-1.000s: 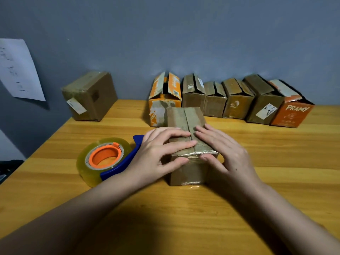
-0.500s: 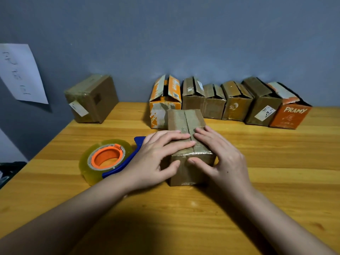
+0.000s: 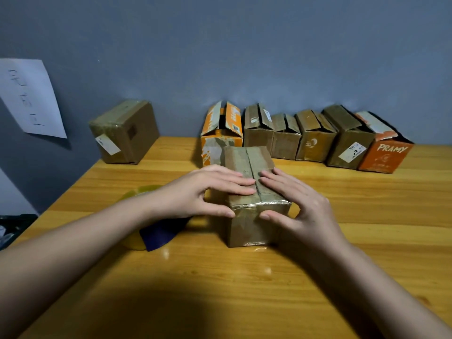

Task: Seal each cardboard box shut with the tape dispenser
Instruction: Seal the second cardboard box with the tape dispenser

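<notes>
White paper sheet (image 3: 29,99) on grey wall far L. Taped brown cardboard box (image 3: 124,132) at table's back-L. Yellow tape roll on blue dispenser (image 3: 159,234) lies mostly hidden under L forearm. Left hand (image 3: 195,194) & right hand (image 3: 300,204), fingers straight, press top of brown cardboard box w/ centre seam (image 3: 252,226) mid wooden table (image 3: 367,216); thumbs on its near face. Row of six open-flapped boxes (image 3: 315,140) along wall, back-R.

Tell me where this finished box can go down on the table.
Bare wood lies right of the right hand, in front of the row of open boxes. More lies at the back between the sealed box and the orange box. Left of the held box is crowded: the tape dispenser sits there.
</notes>
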